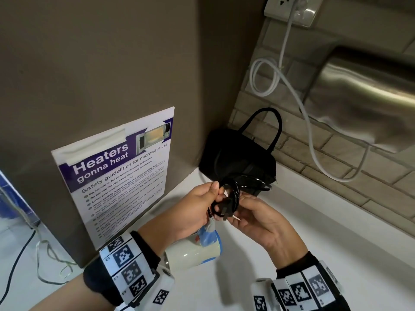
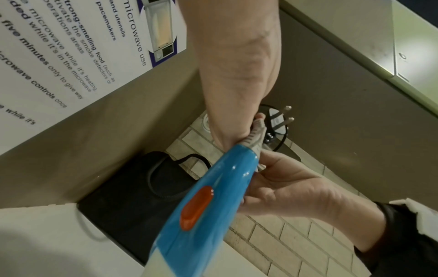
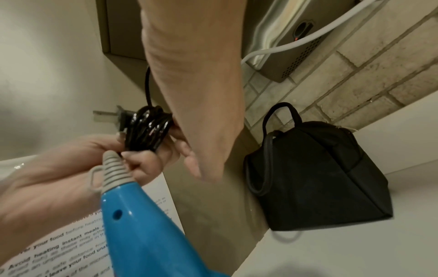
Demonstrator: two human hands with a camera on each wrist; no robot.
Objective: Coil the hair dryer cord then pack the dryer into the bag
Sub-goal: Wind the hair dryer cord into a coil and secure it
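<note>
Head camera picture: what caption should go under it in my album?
Both hands hold the coiled black cord above the dryer, bag behind.

You are in a shared pantry or break room. A microwave safety poster [image 1: 116, 173] hangs on the brown panel beside a white bench [image 1: 336, 232]. A steel wall appliance [image 1: 368, 102] is plugged into a socket [image 1: 289, 10] on the brick-tile wall [image 1: 336, 158].
</note>
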